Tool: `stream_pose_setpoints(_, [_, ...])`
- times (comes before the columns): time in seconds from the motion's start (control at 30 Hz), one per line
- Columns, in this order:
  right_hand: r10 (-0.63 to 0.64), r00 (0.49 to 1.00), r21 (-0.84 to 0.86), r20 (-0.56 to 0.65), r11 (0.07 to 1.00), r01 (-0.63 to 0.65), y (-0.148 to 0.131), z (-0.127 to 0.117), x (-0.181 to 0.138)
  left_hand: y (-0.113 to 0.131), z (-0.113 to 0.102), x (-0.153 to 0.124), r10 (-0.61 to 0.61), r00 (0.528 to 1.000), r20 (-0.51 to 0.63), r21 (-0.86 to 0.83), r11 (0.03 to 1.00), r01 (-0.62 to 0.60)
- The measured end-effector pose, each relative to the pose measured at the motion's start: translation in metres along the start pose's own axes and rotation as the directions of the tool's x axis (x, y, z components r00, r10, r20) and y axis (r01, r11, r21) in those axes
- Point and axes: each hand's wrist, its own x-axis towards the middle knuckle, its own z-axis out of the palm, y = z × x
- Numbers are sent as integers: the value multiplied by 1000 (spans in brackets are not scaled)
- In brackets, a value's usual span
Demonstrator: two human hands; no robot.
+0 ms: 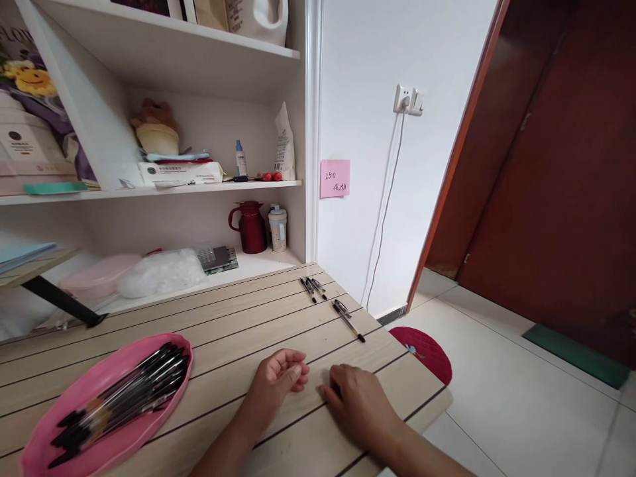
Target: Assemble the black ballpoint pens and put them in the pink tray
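My left hand (281, 377) is over the wooden table, palm turned inward, its fingers curled toward the thumb with nothing visible in them. Beside it, my right hand (360, 401) rests knuckles up near the table's right side. Its fingers are bent under and nothing sticks out of them. Beyond the right hand lies a pen (354, 328) with a clear barrel and black tip, a shorter dark piece against its far end. Farther back is a small group of dark pen-like pieces (313, 289). A pink oval tray (186, 344) at left holds several black-capped pens (129, 391).
The striped wooden table (223, 338) meets a white shelf unit holding a red jug (252, 227), a cup (278, 228) and a plastic bag (161, 273). A red stool seat (424, 351) stands past the right edge. A cord (385, 205) hangs down the wall.
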Motion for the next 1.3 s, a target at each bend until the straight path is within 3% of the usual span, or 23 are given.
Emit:
stream_pose_setpoints(0.07, [-15,999,-7,-42,1000,15,-8,8,-8,5,4,-3,77,997,3,168,983,-76])
stream_pose_setpoints(0.13, [-21,996,-17,-84,1000,20,-9,12,-11,16,2,-7,170,985,30,413,895,-167])
stream_pose_setpoints(0.23, [-36,992,-32,-123,999,33,-6,13,-12,46,-17,-14,256,963,88,791,569,-223])
stream_pose_setpoints(0.33, [-58,987,-53,-149,997,51,-5,14,-14,82,-60,-22,304,953,-11,970,234,-63])
stream_pose_setpoints(0.4, [-71,985,-62,-157,996,62,-4,15,-14,100,-97,-31,326,936,-132,991,61,118])
stream_pose_setpoints(0.47, [-84,984,-67,-158,995,74,-4,17,-15,112,-132,-41,252,933,-257,952,-98,289])
stream_pose_setpoints(0.6, [-105,981,-74,-160,993,94,-3,19,-15,111,-174,-60,134,916,-378,906,-149,396])
stream_pose_setpoints(0.73, [-84,985,-73,-152,995,73,-4,18,-14,95,-177,-66,157,914,-375,903,-160,398])
stream_pose_setpoints(1.0, [-45,992,22,-116,999,48,-5,14,-15,97,-163,-68,247,889,-386,906,-82,416])
stream_pose_setpoints(1.07, [-20,994,113,-105,993,32,-10,9,-12,95,-144,-67,243,905,-348,938,91,335])
stream_pose_setpoints(1.13, [-9,997,291,-77,956,31,-20,1,-6,85,-113,-64,172,947,-272,845,514,149])
stream_pose_setpoints(1.17, [-15,998,415,-60,909,38,-27,-3,-1,77,-94,-62,98,971,-220,698,711,86])
stream_pose_setpoints(1.2, [-27,998,549,-54,834,52,-34,-7,5,67,-75,-59,19,988,-154,538,840,68])
stream_pose_setpoints(1.23, [-24,998,684,-52,728,53,-42,-9,12,57,-56,-56,-33,993,-113,409,909,77])
stream_pose_setpoints(1.3, [44,999,871,6,491,-26,-55,-10,27,37,-25,-49,-82,996,-47,283,955,92])
